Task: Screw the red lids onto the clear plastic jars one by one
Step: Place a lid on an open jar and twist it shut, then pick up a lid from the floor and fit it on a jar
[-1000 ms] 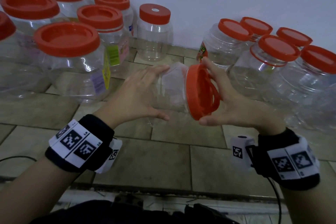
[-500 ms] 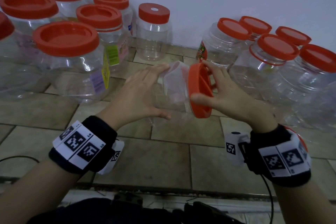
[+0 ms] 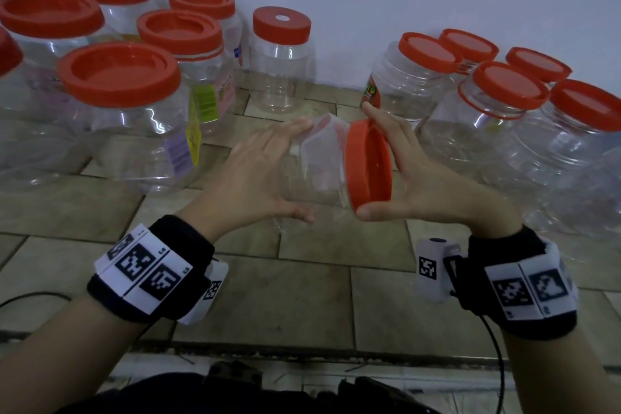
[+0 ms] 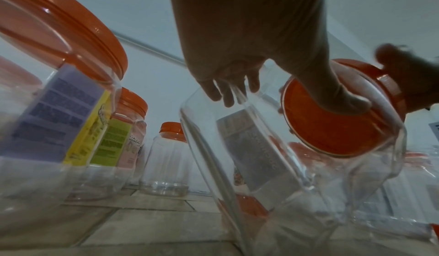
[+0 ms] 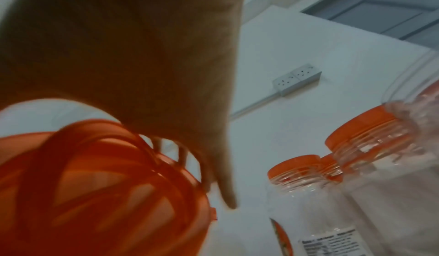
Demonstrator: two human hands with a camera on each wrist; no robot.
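A clear plastic jar point(image 3: 319, 161) is tipped on its side above the tiled floor, its mouth pointing right. My left hand point(image 3: 268, 175) holds its body, with the fingers over the top and the thumb underneath. A red lid point(image 3: 369, 165) sits on the mouth. My right hand point(image 3: 406, 171) grips the lid's rim, forefinger at the top and thumb at the bottom. From the left wrist, the jar point(image 4: 273, 156) and the inside of the lid point(image 4: 332, 125) show below my left hand point(image 4: 237, 53). In the right wrist view the lid point(image 5: 95, 175) is blurred under my right hand point(image 5: 142, 63).
Several lidded clear jars stand on the floor at the left point(image 3: 121, 84) and right point(image 3: 504, 94), with one more point(image 3: 282, 57) against the white wall behind. A black cable point(image 3: 20, 299) lies at the near left. A wall socket point(image 5: 297, 78) shows in the right wrist view.
My right hand twisted the lid, its thumb swinging up across the lid's face, then returned to a wide grip with the thumb at the bottom. The left hand kept holding the jar.
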